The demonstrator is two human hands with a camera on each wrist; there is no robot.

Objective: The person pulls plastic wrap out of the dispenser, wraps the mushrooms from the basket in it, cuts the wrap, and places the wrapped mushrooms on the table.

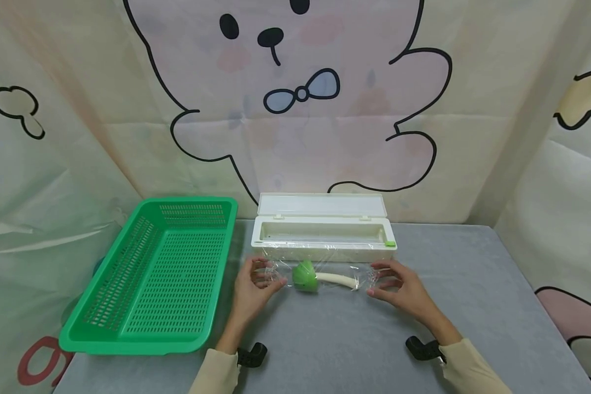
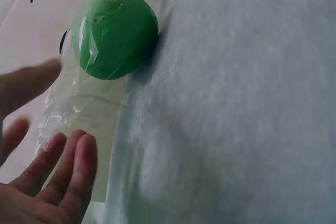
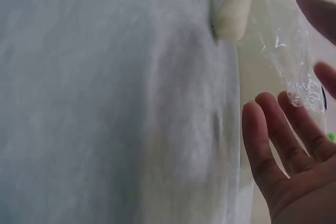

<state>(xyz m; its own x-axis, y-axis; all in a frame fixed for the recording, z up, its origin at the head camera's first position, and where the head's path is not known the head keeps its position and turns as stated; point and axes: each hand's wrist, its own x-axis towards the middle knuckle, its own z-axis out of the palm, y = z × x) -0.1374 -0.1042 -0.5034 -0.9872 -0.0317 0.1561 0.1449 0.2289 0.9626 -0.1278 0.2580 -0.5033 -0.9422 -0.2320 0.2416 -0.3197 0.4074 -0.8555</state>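
A thing with a rounded green head point(image 1: 305, 276) and a curved white stem point(image 1: 337, 280) lies sideways on the grey table, wrapped in clear plastic film point(image 1: 364, 275). My left hand point(image 1: 257, 284) is beside the green end, fingers spread and slightly bent at the film's edge. In the left wrist view the smooth green head point(image 2: 116, 35) shows under the crinkled film point(image 2: 79, 106). At the stem's end is my right hand point(image 1: 396, 287), thumb and fingers apart. The right wrist view shows a gathered edge of film point(image 3: 296, 95) against a fingertip, near the pale stem point(image 3: 234, 11).
Right behind the wrapped thing stands a long white film dispenser box point(image 1: 300, 254), its lid point(image 1: 322, 205) raised and a green slider point(image 1: 390, 243) at its right end. A green mesh basket point(image 1: 212, 306) is on the left. A printed cloth backdrop point(image 1: 364, 153) hangs behind.
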